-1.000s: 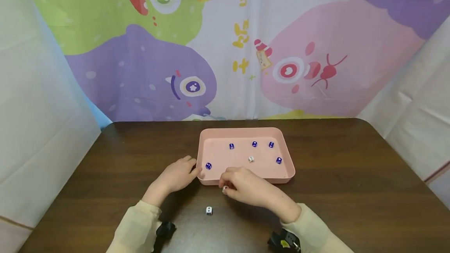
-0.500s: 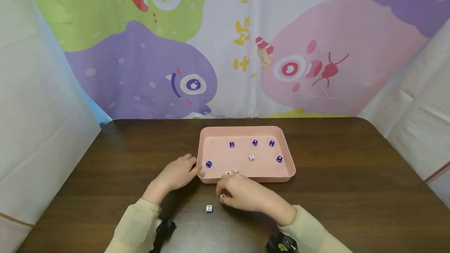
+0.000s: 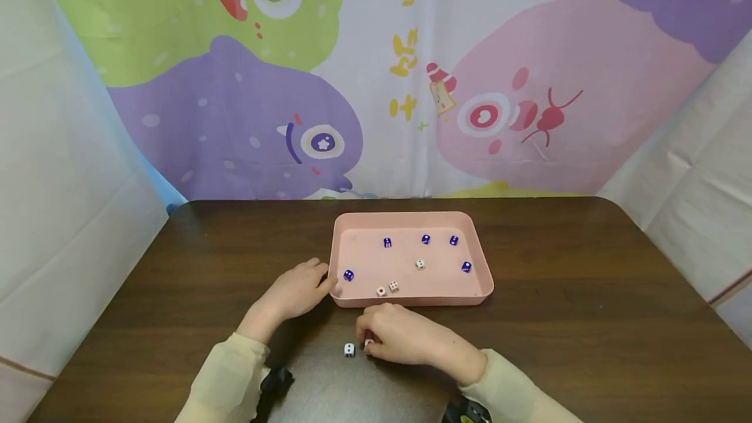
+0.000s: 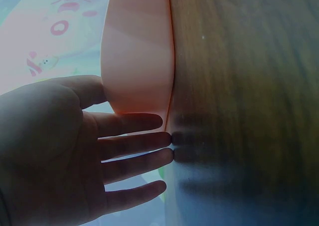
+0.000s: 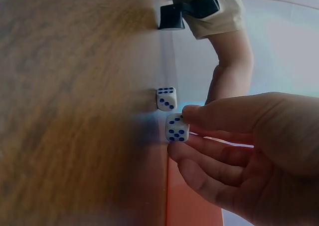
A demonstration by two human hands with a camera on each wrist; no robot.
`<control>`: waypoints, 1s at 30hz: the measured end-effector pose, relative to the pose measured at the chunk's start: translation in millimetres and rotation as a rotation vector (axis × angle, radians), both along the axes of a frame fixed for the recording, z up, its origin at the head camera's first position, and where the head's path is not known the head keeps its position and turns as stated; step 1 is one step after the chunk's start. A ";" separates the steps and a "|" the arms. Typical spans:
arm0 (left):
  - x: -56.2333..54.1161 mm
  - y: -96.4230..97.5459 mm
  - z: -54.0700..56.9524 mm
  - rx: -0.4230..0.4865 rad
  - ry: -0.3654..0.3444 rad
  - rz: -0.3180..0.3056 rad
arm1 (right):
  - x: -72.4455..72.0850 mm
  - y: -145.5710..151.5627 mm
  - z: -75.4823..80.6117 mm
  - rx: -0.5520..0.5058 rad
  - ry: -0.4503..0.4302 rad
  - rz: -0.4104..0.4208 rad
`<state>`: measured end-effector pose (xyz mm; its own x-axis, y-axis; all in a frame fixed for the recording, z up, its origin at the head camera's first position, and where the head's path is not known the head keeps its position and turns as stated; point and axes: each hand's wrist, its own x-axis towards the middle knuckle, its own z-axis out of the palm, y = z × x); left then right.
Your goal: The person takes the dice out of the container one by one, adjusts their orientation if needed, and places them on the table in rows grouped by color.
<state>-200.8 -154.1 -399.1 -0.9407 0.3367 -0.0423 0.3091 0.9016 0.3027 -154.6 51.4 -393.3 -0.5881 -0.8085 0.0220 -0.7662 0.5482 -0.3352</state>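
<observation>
My right hand (image 3: 405,335) pinches a white die (image 5: 177,127) with dark blue pips between thumb and fingertips, just over the table in front of the tray. Beside it, to the left in the head view, a second white die (image 3: 349,350) rests on the table. My left hand (image 3: 296,291) touches the left end of the pink tray (image 3: 411,301); its fingers (image 4: 134,145) are straight and spread, thumb at the rim. Inside the tray lie several blue dice, one blue die (image 3: 348,275) near the left hand, and three white dice, one white die (image 3: 420,264) near the middle.
The tray stands on a dark wooden table (image 3: 558,318), near its far edge. Behind hangs a cartoon-printed cloth (image 3: 399,83), with white cloth (image 3: 70,168) at the sides. Dark wrist devices show at both sleeves.
My right hand has moved from the tray's front edge toward me with the white die, ending beside the one on the table. Two white dice in the tray came into sight. My left hand stayed.
</observation>
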 end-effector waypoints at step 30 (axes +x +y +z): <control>0.1 0.3 -0.8 0.007 0.017 -0.004 | 2.5 -1.5 -6.0 0.027 -0.004 0.005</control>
